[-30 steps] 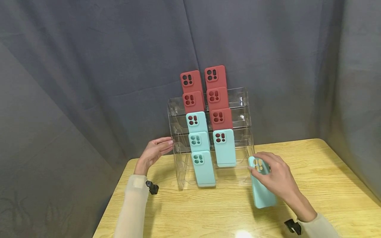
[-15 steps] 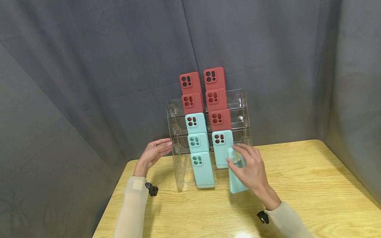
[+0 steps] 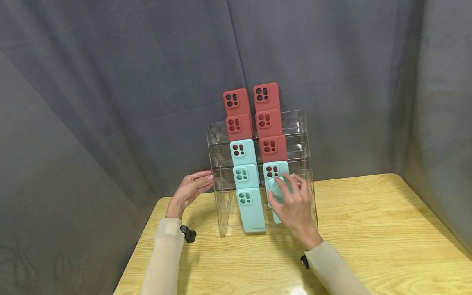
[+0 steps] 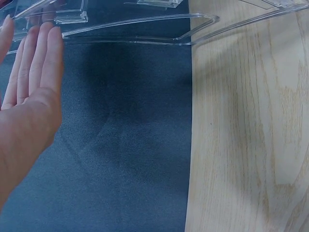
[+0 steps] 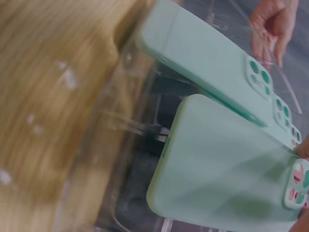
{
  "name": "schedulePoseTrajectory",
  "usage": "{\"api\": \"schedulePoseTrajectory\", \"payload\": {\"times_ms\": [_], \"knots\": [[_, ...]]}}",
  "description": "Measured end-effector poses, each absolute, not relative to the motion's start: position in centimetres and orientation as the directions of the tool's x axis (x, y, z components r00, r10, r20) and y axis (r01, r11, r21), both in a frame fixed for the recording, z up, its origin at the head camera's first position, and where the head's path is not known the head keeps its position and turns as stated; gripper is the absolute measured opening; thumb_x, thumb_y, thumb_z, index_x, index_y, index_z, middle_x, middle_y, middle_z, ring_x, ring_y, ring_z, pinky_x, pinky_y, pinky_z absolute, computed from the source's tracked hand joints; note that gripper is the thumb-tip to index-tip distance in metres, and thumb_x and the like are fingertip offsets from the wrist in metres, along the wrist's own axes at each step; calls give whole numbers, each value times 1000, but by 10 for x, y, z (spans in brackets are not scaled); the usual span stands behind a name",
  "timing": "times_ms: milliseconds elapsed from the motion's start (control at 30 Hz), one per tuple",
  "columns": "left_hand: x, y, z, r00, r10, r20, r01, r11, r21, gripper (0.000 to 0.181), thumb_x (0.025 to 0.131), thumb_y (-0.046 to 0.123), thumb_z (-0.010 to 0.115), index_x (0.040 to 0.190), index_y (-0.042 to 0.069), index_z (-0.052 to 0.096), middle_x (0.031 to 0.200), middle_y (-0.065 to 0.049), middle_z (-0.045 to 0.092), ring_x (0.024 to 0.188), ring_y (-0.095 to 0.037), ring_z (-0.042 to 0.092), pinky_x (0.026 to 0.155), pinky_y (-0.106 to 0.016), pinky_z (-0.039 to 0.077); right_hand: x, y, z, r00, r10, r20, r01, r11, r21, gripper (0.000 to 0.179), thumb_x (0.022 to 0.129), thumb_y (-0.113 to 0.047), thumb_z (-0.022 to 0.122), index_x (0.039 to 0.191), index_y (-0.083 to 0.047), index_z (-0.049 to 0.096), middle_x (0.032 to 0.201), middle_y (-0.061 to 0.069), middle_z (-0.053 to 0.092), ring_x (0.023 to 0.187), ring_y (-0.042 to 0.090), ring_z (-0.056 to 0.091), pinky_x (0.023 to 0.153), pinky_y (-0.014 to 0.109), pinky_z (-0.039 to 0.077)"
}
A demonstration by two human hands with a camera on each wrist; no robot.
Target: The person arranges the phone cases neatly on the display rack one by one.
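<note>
A clear tiered display rack (image 3: 222, 181) holds two columns of phone cases. My left hand (image 3: 189, 190) touches the rack's left side with straight fingers, as the left wrist view also shows. My right hand (image 3: 296, 209) pinches a mint phone case (image 5: 227, 169) near its camera cutouts. This case hangs in front of the lowest tier of the right column, overlapping another mint case (image 3: 283, 166) just above. The fingers hide part of both cases. Beside it, a mint case (image 3: 254, 217) stands at the bottom of the left column.
Higher in the left column are mint cases (image 3: 249, 155) and red cases (image 3: 243, 107). Several red cases (image 3: 273, 101) fill the upper right column. The rack stands on a wooden table (image 3: 368, 229), with a grey curtain (image 3: 332, 73) close behind and at the sides.
My right hand has carried the mint phone case leftward from beside the rack to the front of the right column. The left hand has stayed at the rack's side.
</note>
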State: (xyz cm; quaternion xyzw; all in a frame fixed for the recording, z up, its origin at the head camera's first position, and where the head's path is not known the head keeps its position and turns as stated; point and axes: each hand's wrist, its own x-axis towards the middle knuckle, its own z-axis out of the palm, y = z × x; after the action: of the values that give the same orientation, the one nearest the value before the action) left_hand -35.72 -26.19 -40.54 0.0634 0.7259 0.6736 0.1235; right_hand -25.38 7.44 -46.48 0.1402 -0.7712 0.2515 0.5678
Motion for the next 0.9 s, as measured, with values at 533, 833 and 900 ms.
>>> {"api": "schedulePoseTrajectory", "payload": {"times_ms": [533, 833, 900], "knots": [[-357, -260, -406, -963, 248, -107, -92, 72, 993, 51, 104, 12, 66, 152, 0, 52, 152, -19, 59, 119, -11, 72, 108, -31, 57, -258, 58, -502, -321, 53, 946, -339, 926, -167, 42, 76, -29, 89, 110, -9, 77, 112, 17, 72, 92, 47, 63, 67, 52, 62], [-355, -261, -406, -962, 253, -102, -87, 68, 994, 56, 103, 15, 69, 154, 0, 50, 145, -12, 65, 117, -10, 72, 109, -31, 56, -258, 57, -505, -343, 58, 937, -328, 928, -177, 43, 77, -32, 89, 112, -9, 77, 114, 17, 72, 95, 49, 64, 70, 52, 62], [-354, -261, -405, -962, 253, -101, -89, 60, 994, 56, 103, 15, 69, 153, 0, 50, 143, -11, 66, 116, -9, 72, 109, -32, 56, -258, 57, -505, -349, 56, 936, -325, 929, -177, 44, 77, -32, 90, 113, -9, 77, 115, 17, 72, 96, 49, 64, 71, 53, 62]]}}
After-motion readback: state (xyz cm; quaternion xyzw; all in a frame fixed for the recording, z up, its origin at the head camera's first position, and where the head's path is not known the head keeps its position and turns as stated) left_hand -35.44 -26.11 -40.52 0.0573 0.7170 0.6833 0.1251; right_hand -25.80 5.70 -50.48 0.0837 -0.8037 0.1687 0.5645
